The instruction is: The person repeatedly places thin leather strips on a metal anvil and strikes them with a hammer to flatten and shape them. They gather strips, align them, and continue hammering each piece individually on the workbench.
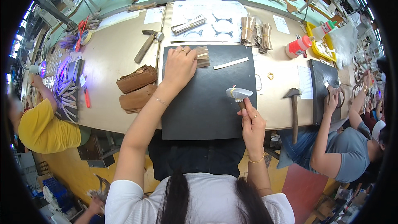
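Tan strips [202,57] fanned; hammer [239,94] upright.

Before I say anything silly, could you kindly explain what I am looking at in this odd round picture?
It is one wide fisheye view from a camera on a person's head, looking down, so straight edges bend. There is no machine: the two forearms from below are the wearer's own. The left hand presses on a fan of tan strips at the top of a black mat. The right hand grips the handle of a hammer whose head rests on the mat. A loose pale strip lies nearby. Folded brown pieces sit left of the mat, and another hammer to the right. Co-workers sit on both sides.
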Demonstrator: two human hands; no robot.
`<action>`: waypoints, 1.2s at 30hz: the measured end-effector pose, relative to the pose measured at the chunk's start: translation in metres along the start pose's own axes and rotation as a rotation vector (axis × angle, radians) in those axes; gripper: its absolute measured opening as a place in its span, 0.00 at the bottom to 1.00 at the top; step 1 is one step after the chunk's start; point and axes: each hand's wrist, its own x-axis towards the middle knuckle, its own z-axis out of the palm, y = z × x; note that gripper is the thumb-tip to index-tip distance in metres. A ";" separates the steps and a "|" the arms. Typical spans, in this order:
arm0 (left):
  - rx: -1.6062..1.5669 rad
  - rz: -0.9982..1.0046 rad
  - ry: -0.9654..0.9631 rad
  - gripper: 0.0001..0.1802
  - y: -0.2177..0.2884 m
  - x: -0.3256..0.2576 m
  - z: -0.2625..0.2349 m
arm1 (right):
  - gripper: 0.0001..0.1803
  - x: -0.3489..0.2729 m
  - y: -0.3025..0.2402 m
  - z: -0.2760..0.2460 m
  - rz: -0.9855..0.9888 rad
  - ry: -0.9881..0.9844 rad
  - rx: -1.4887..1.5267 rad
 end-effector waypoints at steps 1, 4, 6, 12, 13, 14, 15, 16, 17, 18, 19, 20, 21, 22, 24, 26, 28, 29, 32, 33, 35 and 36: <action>-0.066 -0.011 -0.030 0.05 -0.002 0.002 -0.004 | 0.22 0.000 0.000 0.000 -0.002 -0.002 -0.014; -0.284 -0.141 -0.197 0.06 -0.009 0.008 -0.017 | 0.22 -0.001 0.000 -0.001 0.005 -0.010 -0.054; -0.461 -0.286 -0.309 0.08 -0.015 0.012 -0.028 | 0.22 -0.002 0.000 0.000 0.010 -0.022 -0.067; -0.429 -0.306 -0.505 0.10 -0.028 0.029 -0.048 | 0.22 -0.002 -0.005 0.004 -0.011 -0.033 -0.045; -0.448 -0.345 -0.554 0.10 -0.029 0.031 -0.050 | 0.23 -0.002 -0.006 0.005 -0.013 -0.033 -0.039; -0.478 -0.378 -0.602 0.10 -0.030 0.032 -0.053 | 0.23 -0.002 -0.006 0.005 0.020 -0.042 -0.030; -0.505 -0.447 -0.673 0.10 -0.032 0.034 -0.057 | 0.23 -0.002 -0.006 0.005 -0.015 -0.037 -0.043; -0.565 -0.513 -0.725 0.10 -0.033 0.035 -0.060 | 0.23 -0.003 -0.006 0.005 -0.015 -0.041 -0.053; -0.543 -0.505 -0.748 0.10 -0.033 0.034 -0.063 | 0.24 -0.004 -0.006 0.005 0.019 -0.055 -0.064; -0.554 -0.493 -0.752 0.11 -0.034 0.033 -0.067 | 0.24 -0.004 -0.006 0.004 -0.014 -0.050 -0.065; -0.571 -0.485 -0.759 0.11 -0.035 0.032 -0.071 | 0.24 -0.005 -0.006 0.004 -0.015 -0.054 -0.067; -0.641 -0.483 -0.692 0.11 -0.034 0.028 -0.074 | 0.24 -0.006 -0.005 0.004 0.021 -0.065 -0.070; -0.715 -0.483 -0.628 0.11 -0.032 0.022 -0.076 | 0.24 -0.006 -0.005 0.004 -0.020 -0.053 -0.072; -0.788 -0.499 -0.568 0.11 -0.028 0.014 -0.078 | 0.24 -0.006 -0.005 0.004 -0.022 -0.049 -0.074; -0.921 -0.377 -0.573 0.11 -0.011 -0.008 -0.074 | 0.24 -0.005 -0.006 0.004 -0.011 -0.044 -0.076; -0.964 -0.344 -0.593 0.11 0.014 -0.035 -0.062 | 0.24 -0.005 -0.007 0.004 0.056 -0.054 -0.080; -0.813 -0.331 -0.565 0.10 0.039 -0.057 -0.044 | 0.24 -0.005 -0.008 0.003 -0.070 -0.036 -0.111; -0.735 -0.402 -0.535 0.09 0.049 -0.066 -0.036 | 0.24 -0.004 -0.009 0.003 -0.087 -0.036 -0.123; -0.442 -0.257 -0.274 0.08 0.063 -0.082 -0.017 | 0.24 -0.004 -0.011 0.003 -0.114 -0.081 -0.215; -0.464 -0.291 -0.240 0.08 0.066 -0.084 -0.013 | 0.24 -0.003 -0.012 0.003 -0.128 -0.089 -0.248; -0.485 -0.326 -0.194 0.10 0.068 -0.085 -0.009 | 0.24 -0.001 -0.014 0.006 -0.151 -0.106 -0.302; -0.484 -0.328 -0.186 0.12 0.068 -0.085 -0.008 | 0.24 0.000 -0.014 0.008 -0.165 -0.103 -0.341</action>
